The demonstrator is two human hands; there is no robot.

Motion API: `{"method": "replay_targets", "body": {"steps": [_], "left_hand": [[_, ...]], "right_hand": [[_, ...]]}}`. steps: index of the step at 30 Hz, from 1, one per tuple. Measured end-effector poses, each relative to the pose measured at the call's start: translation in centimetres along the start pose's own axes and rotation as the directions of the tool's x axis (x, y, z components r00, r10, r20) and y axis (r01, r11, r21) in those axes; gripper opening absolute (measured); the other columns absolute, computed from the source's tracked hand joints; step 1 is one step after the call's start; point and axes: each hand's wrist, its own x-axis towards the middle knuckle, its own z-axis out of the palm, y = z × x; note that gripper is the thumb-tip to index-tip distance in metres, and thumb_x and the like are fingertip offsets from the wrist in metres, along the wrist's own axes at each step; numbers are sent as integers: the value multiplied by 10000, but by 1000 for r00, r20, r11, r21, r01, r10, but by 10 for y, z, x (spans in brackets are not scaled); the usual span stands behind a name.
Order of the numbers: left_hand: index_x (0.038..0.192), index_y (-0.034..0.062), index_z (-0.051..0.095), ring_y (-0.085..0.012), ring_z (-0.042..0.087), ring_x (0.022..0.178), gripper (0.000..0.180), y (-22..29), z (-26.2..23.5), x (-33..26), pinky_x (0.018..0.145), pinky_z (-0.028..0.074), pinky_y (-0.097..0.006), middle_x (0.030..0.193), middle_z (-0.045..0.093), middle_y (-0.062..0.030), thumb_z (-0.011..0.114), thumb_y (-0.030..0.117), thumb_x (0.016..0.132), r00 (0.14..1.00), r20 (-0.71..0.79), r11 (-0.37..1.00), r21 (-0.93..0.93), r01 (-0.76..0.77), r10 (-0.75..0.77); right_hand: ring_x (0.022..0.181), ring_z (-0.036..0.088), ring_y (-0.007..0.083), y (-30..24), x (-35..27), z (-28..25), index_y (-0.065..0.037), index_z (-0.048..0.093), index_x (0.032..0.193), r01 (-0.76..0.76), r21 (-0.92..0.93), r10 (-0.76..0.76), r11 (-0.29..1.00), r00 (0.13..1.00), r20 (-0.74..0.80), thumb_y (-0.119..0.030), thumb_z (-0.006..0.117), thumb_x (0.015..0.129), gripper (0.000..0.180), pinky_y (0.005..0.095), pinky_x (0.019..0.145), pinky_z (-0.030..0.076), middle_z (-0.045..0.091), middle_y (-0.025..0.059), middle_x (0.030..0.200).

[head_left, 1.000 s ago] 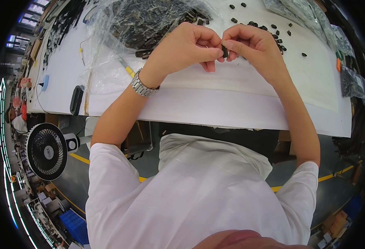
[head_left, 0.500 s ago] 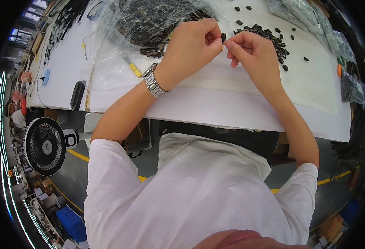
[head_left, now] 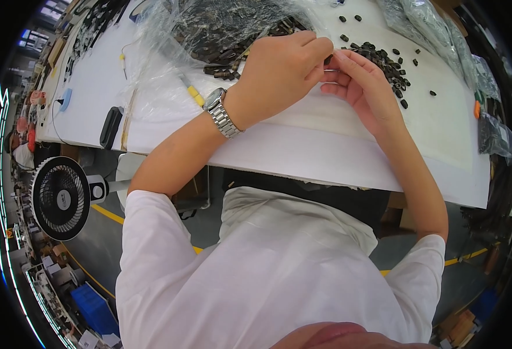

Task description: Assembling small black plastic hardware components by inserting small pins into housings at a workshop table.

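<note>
Over the white table [head_left: 442,157] my two hands meet at the fingertips. A small black part [head_left: 328,60] shows between them, mostly covered by fingers. My left hand [head_left: 282,72], with a metal watch [head_left: 222,113] on its wrist, is closed and pinches this part. The thumb and forefinger of my right hand [head_left: 366,87] press at the same spot, its other fingers loosely curled. Just beyond my right hand lies a loose pile of small black pieces [head_left: 388,63]. Past my left hand, longer dark pieces [head_left: 224,71] spill from a clear plastic bag [head_left: 151,58].
A yellow-handled tool [head_left: 195,95] lies left of my watch. Farther left are a black oblong object [head_left: 111,128] and a blue round piece [head_left: 65,98] with a cord. Plastic bags [head_left: 442,35] line the right side. A fan [head_left: 63,199] stands off the table's left front edge.
Both hands have shifted slightly right and closer together, and my left hand has turned over the small black part, hiding more of it. The view has tilted a little.
</note>
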Motion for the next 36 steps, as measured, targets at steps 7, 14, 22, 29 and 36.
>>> {"method": "replay_targets", "body": {"steps": [7,14,22,29,36], "left_hand": [[915,79,646,-271,649,631,87,0,1,-1,549,511,-383,756,620,-61,728,92,892,998,38,996,64,-57,55],[872,77,612,-280,647,613,112,0,5,-1,540,507,-396,743,621,-69,720,94,898,1000,20,997,70,-12,11],[885,81,615,-269,655,620,114,5,4,-1,541,517,-386,767,632,-55,727,103,896,995,71,989,125,-80,72],[880,93,625,-259,660,614,113,4,2,-1,527,508,-380,757,648,-46,738,96,874,998,45,991,127,-41,35],[884,76,650,-207,685,630,86,3,-3,-2,565,532,-324,774,695,-52,736,80,890,989,91,991,75,113,-120]], "right_hand": [[1019,725,175,4,1,-4,4,715,1165,-19,12,20,1000,1000,-14,-225,673,1070,252,344,993,588,755,84,1092],[1003,719,166,12,1,5,13,714,1145,72,-137,-78,988,996,-36,-242,671,1072,269,336,1007,574,747,82,1074],[1042,695,189,5,1,0,21,707,1108,-52,118,54,992,998,-14,-218,645,1074,250,366,1040,553,739,92,1081],[1045,696,176,7,2,-2,16,711,1108,-58,72,56,996,998,27,-206,665,1064,231,366,1040,558,740,86,1078],[965,726,145,7,-1,7,33,703,1132,147,-269,-158,952,987,-21,-153,678,1053,204,297,969,576,753,75,1031]]}}
